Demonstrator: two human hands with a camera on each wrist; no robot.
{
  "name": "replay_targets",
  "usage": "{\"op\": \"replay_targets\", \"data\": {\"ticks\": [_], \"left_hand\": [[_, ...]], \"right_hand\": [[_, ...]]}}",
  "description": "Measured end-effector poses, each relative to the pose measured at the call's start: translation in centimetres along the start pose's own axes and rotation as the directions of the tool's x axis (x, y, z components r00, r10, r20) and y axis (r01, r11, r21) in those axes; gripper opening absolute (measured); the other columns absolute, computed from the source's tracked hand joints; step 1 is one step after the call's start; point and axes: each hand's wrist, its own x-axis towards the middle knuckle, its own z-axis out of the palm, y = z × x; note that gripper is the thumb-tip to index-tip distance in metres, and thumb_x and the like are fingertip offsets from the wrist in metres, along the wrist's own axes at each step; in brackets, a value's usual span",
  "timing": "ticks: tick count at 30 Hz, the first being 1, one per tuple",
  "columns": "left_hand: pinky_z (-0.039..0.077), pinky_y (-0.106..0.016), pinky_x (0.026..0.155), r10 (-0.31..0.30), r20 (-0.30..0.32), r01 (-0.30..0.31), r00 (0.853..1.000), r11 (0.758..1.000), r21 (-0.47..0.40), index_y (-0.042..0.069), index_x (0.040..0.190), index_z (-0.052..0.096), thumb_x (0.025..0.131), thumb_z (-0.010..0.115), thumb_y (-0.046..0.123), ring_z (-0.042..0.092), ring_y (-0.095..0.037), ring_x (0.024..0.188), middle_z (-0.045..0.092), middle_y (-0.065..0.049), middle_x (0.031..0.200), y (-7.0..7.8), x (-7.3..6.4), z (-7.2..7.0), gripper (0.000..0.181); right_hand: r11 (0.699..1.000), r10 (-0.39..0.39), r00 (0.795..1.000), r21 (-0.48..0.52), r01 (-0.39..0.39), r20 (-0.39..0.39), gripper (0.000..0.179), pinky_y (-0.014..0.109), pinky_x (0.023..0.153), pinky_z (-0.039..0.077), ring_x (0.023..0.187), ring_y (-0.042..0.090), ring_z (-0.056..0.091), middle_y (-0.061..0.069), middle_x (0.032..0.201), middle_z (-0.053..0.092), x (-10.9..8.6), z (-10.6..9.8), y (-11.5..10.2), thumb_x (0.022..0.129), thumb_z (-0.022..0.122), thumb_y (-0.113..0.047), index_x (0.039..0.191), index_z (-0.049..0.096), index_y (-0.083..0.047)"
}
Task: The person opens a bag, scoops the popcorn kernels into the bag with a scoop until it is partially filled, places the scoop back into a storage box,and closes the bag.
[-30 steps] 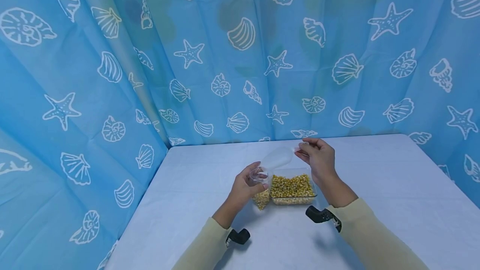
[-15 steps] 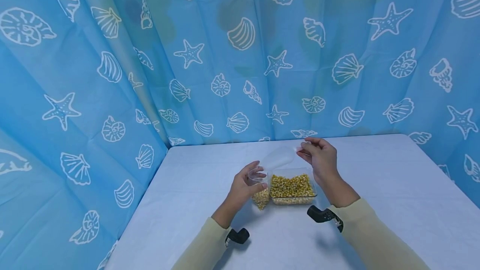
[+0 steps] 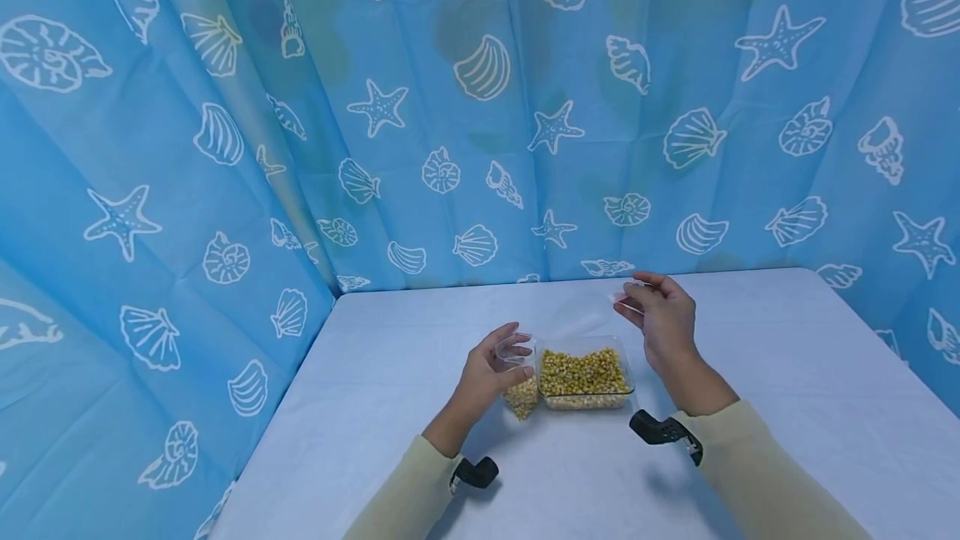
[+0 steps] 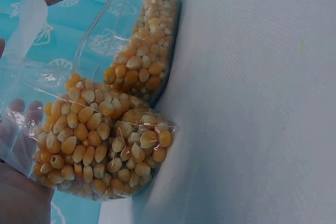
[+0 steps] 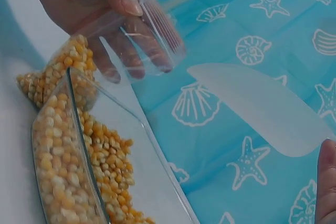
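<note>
Clear plastic corn bag [image 3: 523, 397], lower centre, in left hand [image 3: 480, 375]; right hand [image 3: 666, 319] pinches translucent scoop [image 5: 257, 107] clear of rectangular glass box [image 3: 592, 394] edge.

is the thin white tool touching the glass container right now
Apart. The right wrist view shows a plain gap, with blue curtain visible between the thin white tool and the glass container.

A clear rectangular glass dish [image 3: 587, 394] sits level, banked with yellow corn kernels [image 3: 581, 372]. Just beside it, at nine o'clock as the head view sees it, is a clear plastic bag [image 4: 89, 140] — its lower part bulging with more kernels, its upper part gripped by the left hand [image 3: 486, 375]. A thin, translucent white scoop-like piece [image 5: 262, 108] is raised at one o'clock of the dish — pinched by the right hand [image 3: 663, 322].
</note>
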Motion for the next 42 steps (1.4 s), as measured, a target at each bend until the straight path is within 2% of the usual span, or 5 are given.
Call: {"op": "replay_targets", "data": {"ticks": [9, 17, 28, 36, 42], "left_hand": [[0.048, -0.036, 0.095, 0.021, 0.009, -0.021, 1.0, 1.0, -0.009, 0.005, 0.147, 0.038, 0.087, 0.07, 0.0, 0.055, -0.031, 0.12, 0.054, -0.018, 0.136, 0.1, -0.1, -0.1, 0.069], [0.049, -0.035, 0.094, 0.027, 0.011, -0.027, 1.0, 1.0, -0.002, 0.005, 0.147, 0.038, 0.087, 0.07, 0.0, 0.055, -0.031, 0.12, 0.055, -0.014, 0.135, 0.0, -0.1, -0.1, 0.068], [0.048, -0.037, 0.095, 0.045, -0.01, -0.045, 0.999, 0.999, -0.007, 0.013, 0.148, 0.04, 0.087, 0.072, 0.006, 0.057, -0.025, 0.118, 0.056, -0.009, 0.135, -3.4, 0.8, -0.3, 0.069], [0.049, -0.037, 0.094, 0.062, -0.019, -0.062, 0.998, 0.998, -0.003, 0.018, 0.146, 0.042, 0.087, 0.073, 0.008, 0.058, -0.021, 0.116, 0.059, -0.001, 0.131, -3.5, 0.8, -0.4, 0.068], [0.049, -0.038, 0.094, 0.052, -0.028, -0.052, 0.998, 0.999, 0.003, 0.022, 0.145, 0.044, 0.086, 0.074, 0.009, 0.058, -0.018, 0.115, 0.059, -0.004, 0.133, -3.6, 0.9, -0.4, 0.068]], "right_hand": [[0.992, -0.031, 0.996, -0.122, 0.021, -0.082, 0.021, 0.026, 0.071, 0.056, 0.081, 0.016, 0.067, 0.012, 0.101, 0.061, 0.5, -1.6, 0.3, 0.093, 0.066, -0.012, 0.114, 0.062, -0.009], [0.924, -0.156, 0.986, -0.362, 0.121, -0.067, 0.025, 0.022, 0.07, 0.055, 0.08, 0.013, 0.066, 0.009, 0.097, 0.058, 0.5, -2.6, 0.8, 0.095, 0.065, -0.016, 0.118, 0.064, -0.006], [0.735, -0.326, 0.944, -0.614, 0.286, 0.05, 0.026, 0.015, 0.068, 0.053, 0.078, 0.01, 0.064, 0.01, 0.098, 0.066, -0.3, -2.4, 1.0, 0.096, 0.063, -0.016, 0.119, 0.068, -0.006], [0.521, -0.482, 0.857, -0.726, 0.449, 0.184, 0.022, 0.008, 0.067, 0.046, 0.081, 0.016, 0.062, 0.007, 0.09, 0.067, -1.0, -1.7, 0.9, 0.093, 0.066, -0.012, 0.113, 0.073, -0.006], [0.476, -0.487, 0.846, -0.745, 0.467, 0.218, 0.022, 0.006, 0.065, 0.043, 0.082, 0.02, 0.062, 0.006, 0.086, 0.065, -1.3, -1.6, 1.1, 0.091, 0.068, -0.01, 0.112, 0.073, -0.005]]}}
